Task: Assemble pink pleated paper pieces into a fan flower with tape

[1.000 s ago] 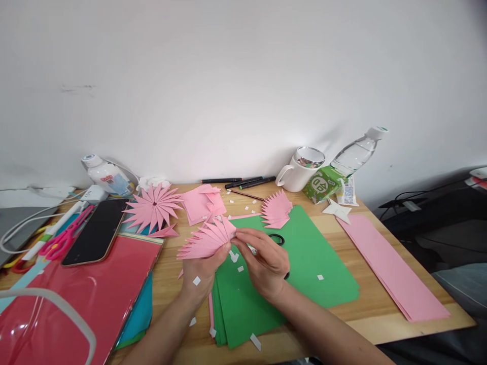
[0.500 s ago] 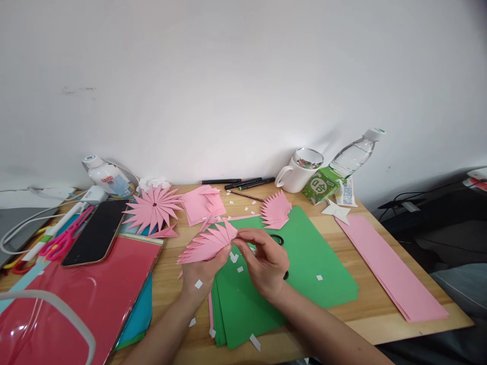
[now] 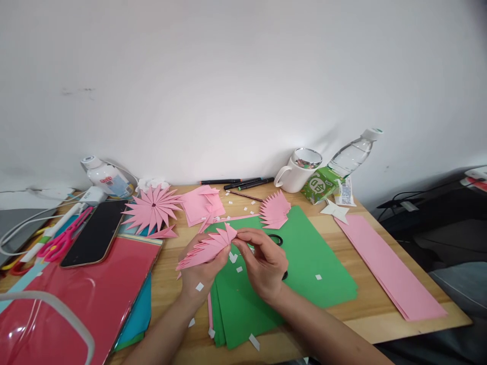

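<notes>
A pink folded-paper fan (image 3: 207,249), made of several overlapping pointed pieces, is held above the table in my left hand (image 3: 203,276), fingers closed round its lower side. My right hand (image 3: 264,261) pinches at the fan's right tip with thumb and forefinger; whether a small scrap sits between them I cannot make out. A white paper square (image 3: 199,287) lies on the back of my left wrist. Below my hands is a stack of green paper (image 3: 315,253), with black scissor handles (image 3: 277,239) partly hidden behind my right hand.
A round pink paper star (image 3: 153,205) and another pink fan (image 3: 275,210) lie farther back. Pink strips (image 3: 391,268) are at right. Along the wall stand a white mug (image 3: 299,172), a green box (image 3: 322,185) and a water bottle (image 3: 352,154). A phone (image 3: 95,233) rests at left.
The fan in my left hand has tilted slightly, its pleats looking narrower from here. My right hand keeps its pinch at the tip. The whole view has shifted a little.
</notes>
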The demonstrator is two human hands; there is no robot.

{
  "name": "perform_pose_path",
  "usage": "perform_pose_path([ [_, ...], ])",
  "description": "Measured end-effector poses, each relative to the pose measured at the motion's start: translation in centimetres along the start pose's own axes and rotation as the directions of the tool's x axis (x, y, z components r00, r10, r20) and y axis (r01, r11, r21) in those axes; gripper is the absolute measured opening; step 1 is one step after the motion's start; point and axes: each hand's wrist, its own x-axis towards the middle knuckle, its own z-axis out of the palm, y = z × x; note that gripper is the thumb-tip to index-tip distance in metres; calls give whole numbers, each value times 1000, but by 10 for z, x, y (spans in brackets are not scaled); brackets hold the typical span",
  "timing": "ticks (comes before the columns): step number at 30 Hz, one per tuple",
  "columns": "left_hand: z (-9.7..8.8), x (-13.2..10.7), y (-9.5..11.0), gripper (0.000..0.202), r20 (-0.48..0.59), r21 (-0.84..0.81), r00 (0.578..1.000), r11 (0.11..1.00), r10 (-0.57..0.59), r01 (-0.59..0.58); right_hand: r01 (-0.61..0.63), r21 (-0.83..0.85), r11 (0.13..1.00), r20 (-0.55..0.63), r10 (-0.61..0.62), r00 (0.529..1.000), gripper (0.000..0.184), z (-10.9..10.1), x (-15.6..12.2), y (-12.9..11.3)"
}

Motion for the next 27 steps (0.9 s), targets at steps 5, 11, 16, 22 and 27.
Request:
perform_pose_path([
  [5, 1, 1, 6, 14, -26, 16, 999, 999, -31, 31, -7, 1, 1000, 4, 7, 1000, 10, 0, 0, 0],
  [11, 1, 2, 9, 14, -4, 37, 1000, 999, -31, 31, -2, -16, 1000, 14, 2, 1000, 12, -1, 1, 0],
  [16, 1, 3, 12, 16, -14, 22, 999, 999, -45, 46, -9, -5, 1000, 18, 9, 1000, 12, -1, 1, -1],
  [22, 1, 3, 15, 15, -27, 6, 998, 998, -55, 55, 18, -30, 999, 39, -17, 999, 9, -2, 2, -1],
  [27, 0, 4, 17, 15, -26, 53, 1000, 998, -17, 18, 65, -46, 997, 44, -63, 997, 12, -3, 2, -1],
])
